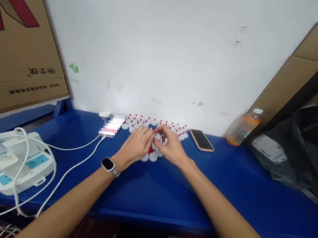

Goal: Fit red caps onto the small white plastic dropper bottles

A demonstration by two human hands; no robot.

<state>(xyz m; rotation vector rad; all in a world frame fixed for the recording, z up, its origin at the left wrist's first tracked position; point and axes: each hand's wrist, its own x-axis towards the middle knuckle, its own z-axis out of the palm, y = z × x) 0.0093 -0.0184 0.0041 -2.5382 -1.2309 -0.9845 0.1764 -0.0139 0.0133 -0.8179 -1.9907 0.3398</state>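
Note:
My right hand (173, 147) is closed round a white nozzle cap (158, 137), gripping it between thumb and fingers. My left hand (136, 144) meets it from the left with its fingers pressed together at the cap; what they pinch, if anything, is hidden. Just below the hands lie small red tips (151, 149), partly covered by the fingers. Beside them, nearer the front, sit white nozzle caps without red tips (153, 157). Behind both hands several white caps fitted with red tips (135, 121) stand upright in loose rows.
On the blue table (149, 195), a lit phone (114, 123) on a cable lies left of the caps and a dark-screened phone (201, 140) right. A power strip (24, 163) with tangled white cables occupies the left. An orange drink bottle (242, 128) and black plastic bag (296, 145) stand right.

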